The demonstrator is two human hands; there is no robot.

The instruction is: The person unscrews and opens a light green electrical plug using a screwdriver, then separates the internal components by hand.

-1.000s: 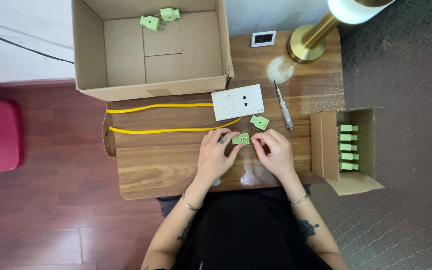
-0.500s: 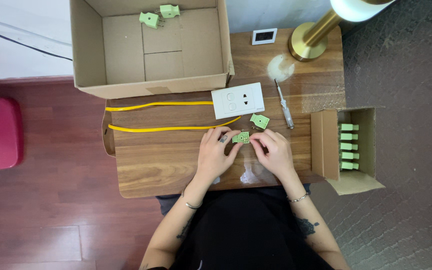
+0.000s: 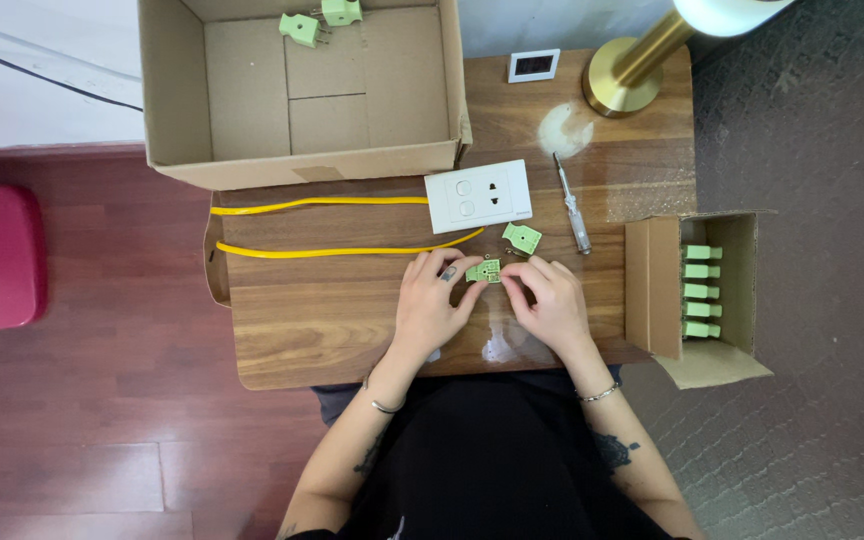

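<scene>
Little has moved since a second ago: both hands stay at the table's near edge, pinching the same small green plug between them. The left hand has its fingertips closed on the plug's left side; the right hand has drawn its fingers in a touch tighter on the right side, thumb and forefinger narrow around the piece. Whether the plug is being pressed together or pulled apart cannot be told at this size. My judgement is that the work on this one piece is in its fine, fiddly stage, with no part yet set down.

From the plug, a second green plug lies loose at 1 o'clock, just beside the right fingertips. A white socket plate sits at 12 o'clock, and a screwdriver lies at 1 o'clock beyond the loose plug. Yellow wire runs off at 10 o'clock. The big carton at 11 o'clock holds two more plugs; the small box at 3 o'clock holds a row of them. All of these lie as they did before.
</scene>
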